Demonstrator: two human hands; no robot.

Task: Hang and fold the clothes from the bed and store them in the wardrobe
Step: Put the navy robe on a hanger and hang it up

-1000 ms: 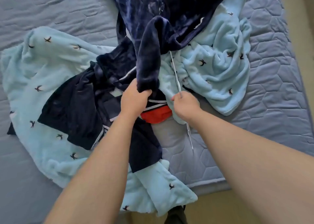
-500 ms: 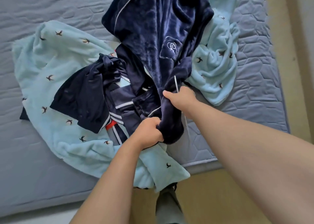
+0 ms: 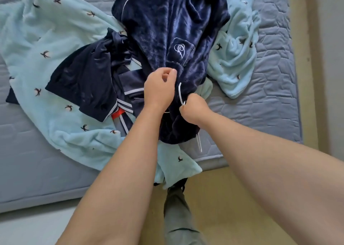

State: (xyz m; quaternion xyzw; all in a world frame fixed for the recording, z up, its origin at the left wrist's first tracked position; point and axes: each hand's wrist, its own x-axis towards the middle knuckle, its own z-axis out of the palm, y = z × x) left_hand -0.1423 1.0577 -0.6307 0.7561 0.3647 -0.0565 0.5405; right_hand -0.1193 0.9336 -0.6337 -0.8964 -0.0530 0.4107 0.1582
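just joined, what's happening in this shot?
A person stands at the bed, working on a navy fleece garment that lies on top of the clothes pile. The right hand grips a thin white hanger against the garment's lower folds. The left hand pinches the fleece just below its embroidered pocket. A light blue bird-print fleece and a navy striped top lie underneath, unfolded. Nothing is hung yet.
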